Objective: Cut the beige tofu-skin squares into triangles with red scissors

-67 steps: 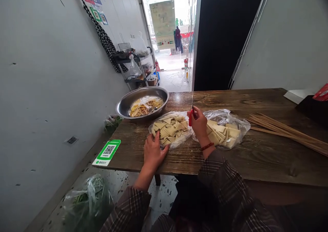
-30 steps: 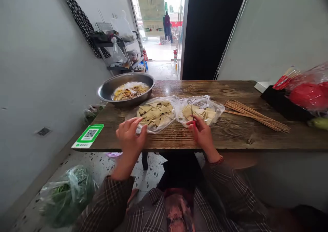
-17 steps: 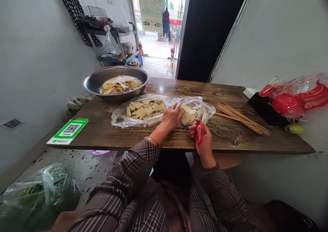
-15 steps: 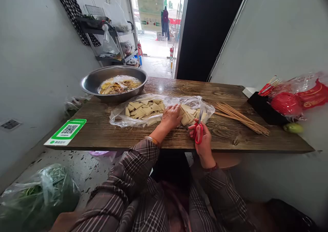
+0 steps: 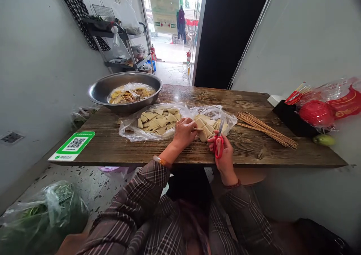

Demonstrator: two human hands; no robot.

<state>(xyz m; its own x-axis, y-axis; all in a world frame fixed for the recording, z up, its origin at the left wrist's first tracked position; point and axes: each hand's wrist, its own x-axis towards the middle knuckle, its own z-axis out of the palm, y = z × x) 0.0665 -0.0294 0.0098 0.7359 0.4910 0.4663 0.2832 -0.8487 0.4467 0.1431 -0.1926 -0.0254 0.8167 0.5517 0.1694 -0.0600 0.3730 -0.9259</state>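
Note:
My left hand is closed, pinching a thin tan piece between thumb and fingers. It is over the gap between two piles of flat, pale tan pieces lying on clear plastic bags. The larger pile is to its left, the smaller pile to its right. My right hand is wrapped round red-handled scissors, whose blades point up and away in front of the smaller pile. A crossed bundle of thin wooden sticks lies on the table right of the bags.
A large metal bowl with bagged food stands at the table's back left. A green-and-white QR card lies at the left edge. At the right are a black box, red packaging and a green oval item.
My left hand has drawn back and slightly left from the smaller pile, its fingers now closed on a tan piece. My right hand with the scissors has hardly moved.

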